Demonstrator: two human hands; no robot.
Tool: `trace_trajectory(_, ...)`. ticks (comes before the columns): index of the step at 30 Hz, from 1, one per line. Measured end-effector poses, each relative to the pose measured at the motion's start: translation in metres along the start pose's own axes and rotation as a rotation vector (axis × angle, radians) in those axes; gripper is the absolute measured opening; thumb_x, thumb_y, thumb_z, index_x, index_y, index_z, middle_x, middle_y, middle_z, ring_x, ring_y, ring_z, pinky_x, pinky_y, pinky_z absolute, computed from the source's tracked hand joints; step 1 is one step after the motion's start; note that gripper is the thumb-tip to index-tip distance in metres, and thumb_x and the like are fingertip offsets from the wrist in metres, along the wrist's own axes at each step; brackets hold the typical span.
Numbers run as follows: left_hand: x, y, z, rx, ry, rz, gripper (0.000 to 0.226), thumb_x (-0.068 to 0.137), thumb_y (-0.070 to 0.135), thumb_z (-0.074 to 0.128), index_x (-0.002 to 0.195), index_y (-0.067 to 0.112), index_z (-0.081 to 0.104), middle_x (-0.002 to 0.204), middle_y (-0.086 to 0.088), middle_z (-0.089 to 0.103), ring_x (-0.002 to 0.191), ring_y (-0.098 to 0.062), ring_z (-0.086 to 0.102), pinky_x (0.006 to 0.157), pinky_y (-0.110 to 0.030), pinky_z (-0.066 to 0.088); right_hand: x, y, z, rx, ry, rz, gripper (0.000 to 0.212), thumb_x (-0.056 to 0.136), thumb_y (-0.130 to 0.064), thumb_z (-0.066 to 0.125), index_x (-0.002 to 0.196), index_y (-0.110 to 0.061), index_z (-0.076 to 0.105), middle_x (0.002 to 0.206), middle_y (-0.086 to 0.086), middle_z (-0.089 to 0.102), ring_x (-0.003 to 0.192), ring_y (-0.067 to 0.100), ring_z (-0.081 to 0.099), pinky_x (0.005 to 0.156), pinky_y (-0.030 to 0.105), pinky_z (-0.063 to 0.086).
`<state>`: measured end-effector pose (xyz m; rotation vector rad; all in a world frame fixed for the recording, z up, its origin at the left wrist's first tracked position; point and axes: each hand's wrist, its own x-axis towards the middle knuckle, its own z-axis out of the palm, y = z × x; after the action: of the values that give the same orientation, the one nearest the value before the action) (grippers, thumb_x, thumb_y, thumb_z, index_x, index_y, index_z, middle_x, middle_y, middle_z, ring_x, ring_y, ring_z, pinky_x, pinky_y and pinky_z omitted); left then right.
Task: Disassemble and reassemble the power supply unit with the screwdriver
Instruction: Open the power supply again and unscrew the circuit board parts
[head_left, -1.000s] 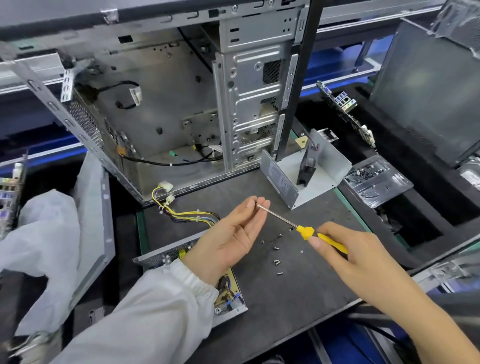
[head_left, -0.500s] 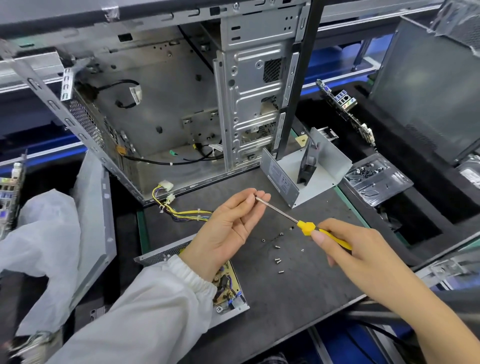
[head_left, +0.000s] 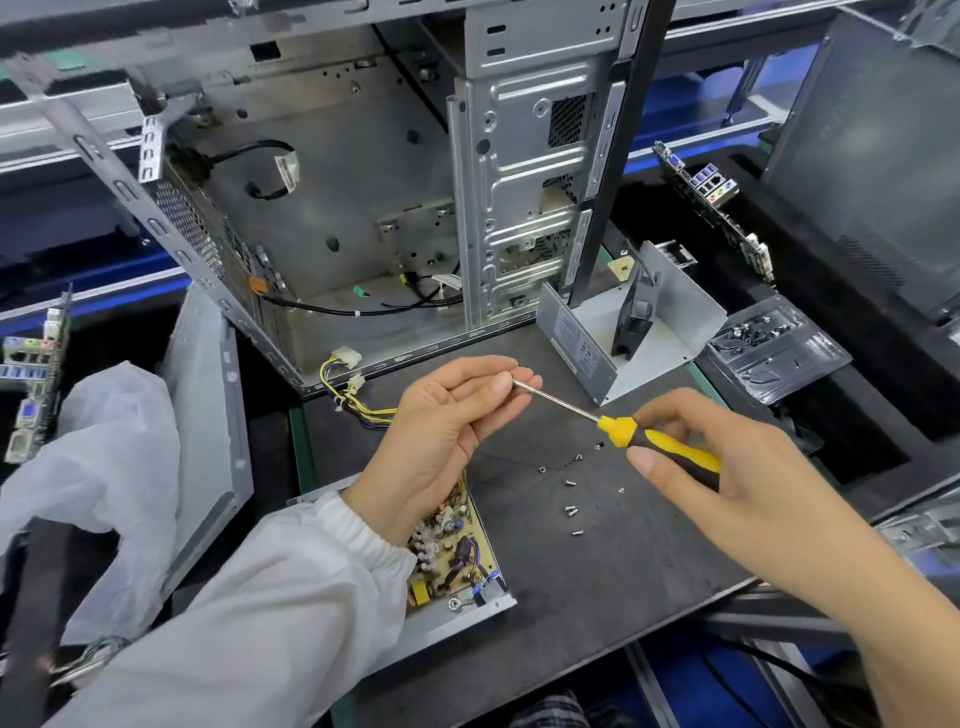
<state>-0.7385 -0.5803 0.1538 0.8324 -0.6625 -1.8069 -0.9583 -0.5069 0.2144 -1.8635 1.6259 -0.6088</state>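
Holding the screwdriver (head_left: 618, 423) across the space between your hands, you have it raised a little above the worktop (head_left: 597, 587). Your right hand (head_left: 727, 467) is wrapped around the yellow and black handle. Your left hand (head_left: 447, 436) pinches the far end of the shiny metal shaft with its thumb and fingers. I cannot tell if a screw sits on the tip, because your fingers hide it.

The long line of the tool runs from low on your right to higher on your left, so the tip points left and a bit away from you.

The open power supply base (head_left: 457, 566), with its yellow circuit board and metal tray, lies on the worktop just under your left wrist, close to your body. Your left hand is the nearer one to it. The power supply cover (head_left: 660, 332), a bent grey metal piece with a black fan standing inside, sits farther back on the right, past the tool.

The loose screws (head_left: 571, 512) are scattered on the worktop between your two hands, just below the handle. Your right hand looks a little closer to them.

To reach the base, I think the tip must swing down and toward you on the left.
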Motion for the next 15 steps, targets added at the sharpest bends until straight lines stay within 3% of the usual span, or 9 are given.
trace_trajectory(3, -0.006, 0.0, -0.003, -0.048, 0.046, 0.045, 0.017, 0.079, 0.002, 0.064, 0.094, 0.0, 0.071, 0.096, -0.018, 0.074, 0.099, -0.029, 0.071, 0.079, -0.027, 0.058, 0.004, -0.009, 0.001, 0.07, 0.042, -0.009, 0.014, 0.08, -0.042, 0.061, 0.092, -0.042, 0.054, 0.088, -0.019, 0.063, 0.08, 0.006, 0.061, 0.071, 0.025, 0.048)
trace_trajectory(11, -0.014, -0.001, -0.006, -0.113, 0.038, 0.151, 0.023, 0.084, 0.003, 0.061, 0.106, -0.002, 0.064, 0.1, -0.017, 0.073, 0.103, -0.028, 0.07, 0.082, -0.026, 0.057, 0.009, -0.028, 0.001, 0.198, 0.185, -0.038, 0.015, 0.07, -0.039, 0.074, 0.085, -0.036, 0.07, 0.074, -0.008, 0.067, 0.064, 0.01, 0.059, 0.057, 0.012, 0.043)
trace_trajectory(15, -0.017, -0.003, -0.01, -0.099, -0.021, 0.102, 0.035, 0.084, 0.004, 0.061, 0.119, 0.0, 0.059, 0.112, -0.021, 0.07, 0.11, -0.029, 0.067, 0.088, -0.029, 0.056, 0.01, -0.032, 0.0, 0.189, 0.205, -0.057, 0.012, 0.072, -0.034, 0.074, 0.083, -0.036, 0.07, 0.075, -0.012, 0.067, 0.065, 0.006, 0.059, 0.059, 0.009, 0.042)
